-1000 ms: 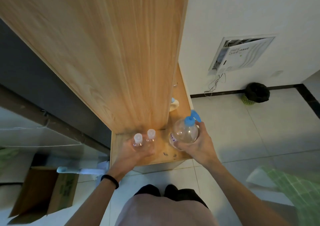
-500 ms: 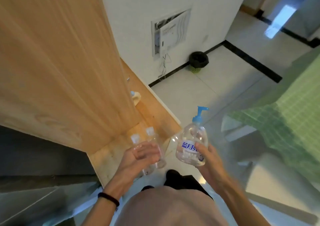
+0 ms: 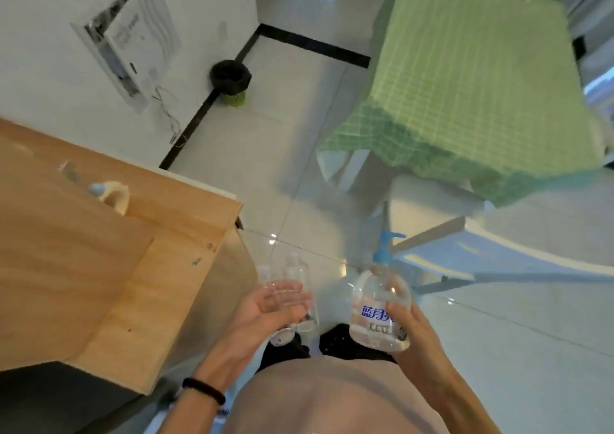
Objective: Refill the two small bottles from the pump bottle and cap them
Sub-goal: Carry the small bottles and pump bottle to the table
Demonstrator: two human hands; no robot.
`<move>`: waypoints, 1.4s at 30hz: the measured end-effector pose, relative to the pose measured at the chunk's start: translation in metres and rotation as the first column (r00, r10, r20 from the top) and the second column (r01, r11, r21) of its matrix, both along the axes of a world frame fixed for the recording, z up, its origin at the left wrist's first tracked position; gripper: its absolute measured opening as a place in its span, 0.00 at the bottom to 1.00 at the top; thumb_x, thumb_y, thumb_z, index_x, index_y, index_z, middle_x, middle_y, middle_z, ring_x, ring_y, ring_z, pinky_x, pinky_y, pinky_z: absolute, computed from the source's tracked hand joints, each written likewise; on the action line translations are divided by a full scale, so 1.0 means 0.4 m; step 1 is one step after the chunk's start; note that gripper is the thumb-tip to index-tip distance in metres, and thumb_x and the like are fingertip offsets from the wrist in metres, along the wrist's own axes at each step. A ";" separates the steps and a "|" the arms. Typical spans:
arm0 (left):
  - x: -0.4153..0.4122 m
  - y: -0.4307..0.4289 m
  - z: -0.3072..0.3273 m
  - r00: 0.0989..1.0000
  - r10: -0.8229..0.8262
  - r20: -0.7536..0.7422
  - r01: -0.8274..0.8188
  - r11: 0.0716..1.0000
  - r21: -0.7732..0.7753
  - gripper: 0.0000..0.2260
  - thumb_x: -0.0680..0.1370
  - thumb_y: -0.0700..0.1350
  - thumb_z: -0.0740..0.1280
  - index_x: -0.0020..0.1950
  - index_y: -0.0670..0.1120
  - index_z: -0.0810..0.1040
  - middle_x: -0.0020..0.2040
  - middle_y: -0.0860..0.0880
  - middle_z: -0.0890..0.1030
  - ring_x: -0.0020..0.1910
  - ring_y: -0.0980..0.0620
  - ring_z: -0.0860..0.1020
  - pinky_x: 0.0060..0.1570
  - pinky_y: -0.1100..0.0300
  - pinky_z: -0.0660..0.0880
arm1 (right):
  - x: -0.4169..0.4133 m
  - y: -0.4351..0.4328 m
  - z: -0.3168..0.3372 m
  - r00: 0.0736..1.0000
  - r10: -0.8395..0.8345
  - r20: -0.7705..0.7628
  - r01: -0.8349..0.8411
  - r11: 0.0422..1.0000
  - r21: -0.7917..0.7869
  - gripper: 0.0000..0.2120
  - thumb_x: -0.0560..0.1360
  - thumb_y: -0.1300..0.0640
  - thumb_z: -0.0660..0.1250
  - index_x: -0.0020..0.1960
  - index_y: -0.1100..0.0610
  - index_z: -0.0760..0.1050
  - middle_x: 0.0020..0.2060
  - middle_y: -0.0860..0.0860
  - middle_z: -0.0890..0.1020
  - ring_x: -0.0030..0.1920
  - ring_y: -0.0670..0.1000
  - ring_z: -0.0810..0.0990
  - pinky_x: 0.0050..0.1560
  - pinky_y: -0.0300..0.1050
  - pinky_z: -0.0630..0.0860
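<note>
Closest in: the left grip (image 3: 265, 310) is palm-up, just left of the pump bottle (image 3: 378, 304), with its fingers wrapped round both small bottles (image 3: 295, 277) at once. They sit side by side in that one hand, necks pointing away from the body. I think the caps are on, but it's too blurry to be sure.

The right grip (image 3: 408, 327) is clamped round the lower right side of the pump bottle, which is upright with its blue pump head on top. I can't read the liquid level through the clear plastic. There's a black wristband (image 3: 204, 388) on the left arm, nearer the body than the pump bottle.

All three bottles are in the air over the tiled floor (image 3: 498, 350), resting on nothing. The wooden cabinet (image 3: 99, 267) is off to the pump bottle's left, and the counter (image 3: 465, 84) with the green checked cloth is well beyond it to the right. A black bin (image 3: 231, 78) sits far behind, by the wall.

What I'd worry about:
- **Dropping a small bottle:** two smooth round bottles in one hand can roll against each other, and one could squirt out onto hard tile.
- **Tipping the pump bottle:** it's held low on the body, so a quick swing could tip it.
- **No free hand:** both hands are full, so nothing's free to uncap or pump. Trying it mid-air looks like a spill. Setting everything on the counter first seems safer.
</note>
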State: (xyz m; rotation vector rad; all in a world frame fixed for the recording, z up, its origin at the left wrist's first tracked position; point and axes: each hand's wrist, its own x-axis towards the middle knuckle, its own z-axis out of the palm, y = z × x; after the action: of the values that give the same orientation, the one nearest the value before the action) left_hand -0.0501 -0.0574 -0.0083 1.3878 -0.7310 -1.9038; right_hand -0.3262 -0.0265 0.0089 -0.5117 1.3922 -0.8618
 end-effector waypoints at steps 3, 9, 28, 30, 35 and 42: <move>-0.068 -0.019 -0.016 0.990 -0.138 -0.015 0.138 0.990 0.002 0.28 0.63 0.44 0.84 0.62 0.44 0.84 0.59 0.41 0.88 0.61 0.43 0.86 0.66 0.46 0.81 | -0.066 0.083 -0.003 0.989 -0.145 -0.006 0.145 0.989 -0.012 0.28 0.71 0.45 0.73 0.72 0.35 0.80 0.60 0.57 0.89 0.58 0.60 0.89 0.63 0.62 0.83; -0.265 -0.048 -0.033 0.906 -0.423 0.019 0.424 0.905 -0.035 0.25 0.63 0.48 0.87 0.58 0.49 0.87 0.59 0.41 0.88 0.62 0.43 0.86 0.65 0.45 0.82 | -0.203 0.266 0.006 0.890 -0.453 -0.057 0.453 0.891 -0.004 0.33 0.69 0.44 0.74 0.74 0.43 0.78 0.57 0.58 0.89 0.50 0.55 0.90 0.47 0.50 0.86; -1.024 0.228 0.019 0.417 -0.898 0.140 0.909 0.413 -0.059 0.20 0.73 0.36 0.78 0.64 0.43 0.83 0.58 0.45 0.89 0.59 0.47 0.87 0.50 0.63 0.83 | -0.618 0.805 0.022 0.427 -0.904 -0.019 0.904 0.426 0.049 0.35 0.72 0.49 0.74 0.78 0.50 0.73 0.56 0.63 0.88 0.52 0.62 0.89 0.51 0.56 0.85; -1.074 0.244 0.021 0.400 -0.905 0.142 0.916 0.396 -0.061 0.22 0.70 0.39 0.78 0.64 0.42 0.83 0.58 0.45 0.89 0.58 0.46 0.87 0.51 0.63 0.84 | -0.659 0.838 0.017 0.379 -0.926 -0.008 0.924 0.378 0.058 0.35 0.70 0.50 0.71 0.78 0.50 0.73 0.54 0.62 0.89 0.50 0.60 0.90 0.50 0.56 0.85; -1.189 0.239 0.019 0.366 -0.917 0.160 0.930 0.365 -0.041 0.23 0.71 0.42 0.78 0.65 0.43 0.82 0.59 0.45 0.89 0.58 0.45 0.87 0.52 0.58 0.85 | -0.757 0.857 0.004 0.326 -0.945 0.009 0.944 0.327 0.050 0.37 0.69 0.49 0.72 0.78 0.48 0.72 0.60 0.62 0.87 0.53 0.60 0.89 0.50 0.54 0.84; -1.414 0.184 -0.022 0.344 -0.928 0.143 0.938 0.347 -0.003 0.23 0.69 0.44 0.80 0.64 0.47 0.84 0.58 0.45 0.89 0.56 0.46 0.88 0.48 0.62 0.84 | -0.953 0.809 -0.046 0.332 -0.943 -0.034 0.941 0.328 0.086 0.25 0.84 0.59 0.68 0.80 0.52 0.70 0.66 0.64 0.83 0.61 0.64 0.85 0.58 0.59 0.83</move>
State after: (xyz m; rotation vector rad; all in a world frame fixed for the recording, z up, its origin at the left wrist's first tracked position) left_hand -0.6156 0.0160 -0.0170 1.0471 -2.0059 -2.5618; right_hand -0.7074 0.2971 -0.0096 0.5351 1.6747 -1.7328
